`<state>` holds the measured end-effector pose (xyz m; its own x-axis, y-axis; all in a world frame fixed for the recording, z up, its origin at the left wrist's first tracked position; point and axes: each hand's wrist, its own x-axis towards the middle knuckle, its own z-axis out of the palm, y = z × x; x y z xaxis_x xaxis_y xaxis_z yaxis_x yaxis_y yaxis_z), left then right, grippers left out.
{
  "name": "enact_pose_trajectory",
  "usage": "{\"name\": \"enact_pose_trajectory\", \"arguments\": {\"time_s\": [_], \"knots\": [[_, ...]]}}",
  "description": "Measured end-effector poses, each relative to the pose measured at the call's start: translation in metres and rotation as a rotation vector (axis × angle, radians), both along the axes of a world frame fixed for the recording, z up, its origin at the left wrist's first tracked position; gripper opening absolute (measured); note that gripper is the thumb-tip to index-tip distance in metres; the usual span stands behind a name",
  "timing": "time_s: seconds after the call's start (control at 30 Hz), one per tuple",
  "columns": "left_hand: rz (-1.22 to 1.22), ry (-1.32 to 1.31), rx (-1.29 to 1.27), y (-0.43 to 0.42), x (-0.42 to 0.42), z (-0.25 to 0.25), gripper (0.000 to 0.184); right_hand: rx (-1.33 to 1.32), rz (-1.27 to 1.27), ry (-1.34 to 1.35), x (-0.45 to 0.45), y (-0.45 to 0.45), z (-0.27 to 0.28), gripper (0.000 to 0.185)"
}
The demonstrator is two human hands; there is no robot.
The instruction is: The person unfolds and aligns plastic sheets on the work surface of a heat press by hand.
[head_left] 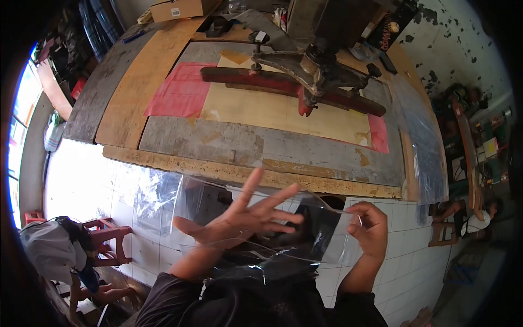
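A clear plastic sheet or bag [283, 256] hangs between my two hands, in front of my dark shirt. My right hand [371, 226] pinches its right edge between thumb and fingers. With fingers spread wide, my left hand [237, 220] lies against the plastic at its left part. Whether this hand is inside a bag or behind a single layer, I cannot tell. Beyond the hands, the worktable [218, 139] carries a yellow sheet [261, 106] with pink material [177, 90] at its ends. A press head with a red bar [283, 82] stands over these sheets.
More clear plastic [150, 196] spreads at the left below the table edge; another stack of clear sheets [422, 147] drapes over the right edge. A cardboard box [182, 10] sits at the back left. A red stool [111, 240] and people are at both sides.
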<state>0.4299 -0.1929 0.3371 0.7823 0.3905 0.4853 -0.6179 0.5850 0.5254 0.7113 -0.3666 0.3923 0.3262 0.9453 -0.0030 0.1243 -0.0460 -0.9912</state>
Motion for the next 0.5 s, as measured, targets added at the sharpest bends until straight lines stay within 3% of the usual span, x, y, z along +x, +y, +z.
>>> {"name": "enact_pose_trajectory", "arguments": {"time_s": [0.1, 0.2, 0.23, 0.3, 0.37, 0.43, 0.5], "knots": [[0.08, 0.03, 0.008, 0.008, -0.014, 0.002, 0.148, 0.019, -0.089, -0.04, 0.018, -0.016, 0.001, 0.051], [0.137, -0.168, -0.125, 0.019, -0.03, 0.011, 0.137, 0.37, 0.251, 0.094, 0.043, -0.025, -0.006, 0.054], [0.136, -0.169, -0.126, 0.023, -0.036, 0.013, 0.137, 0.369, 0.251, 0.092, 0.047, -0.028, -0.002, 0.054], [0.221, -0.154, -0.169, 0.03, -0.049, 0.016, 0.137, -0.119, 0.138, -0.217, 0.035, -0.024, 0.029, 0.055], [0.254, -0.14, -0.16, 0.035, -0.059, 0.013, 0.136, -0.074, 0.252, -0.18, 0.041, -0.027, 0.016, 0.056], [0.268, -0.198, -0.272, 0.035, -0.067, 0.013, 0.136, 0.082, 0.054, 0.056, 0.039, -0.031, 0.008, 0.05], [0.278, -0.206, -0.256, 0.038, -0.08, 0.007, 0.136, 0.088, 0.035, 0.088, 0.041, -0.032, 0.004, 0.046]]}}
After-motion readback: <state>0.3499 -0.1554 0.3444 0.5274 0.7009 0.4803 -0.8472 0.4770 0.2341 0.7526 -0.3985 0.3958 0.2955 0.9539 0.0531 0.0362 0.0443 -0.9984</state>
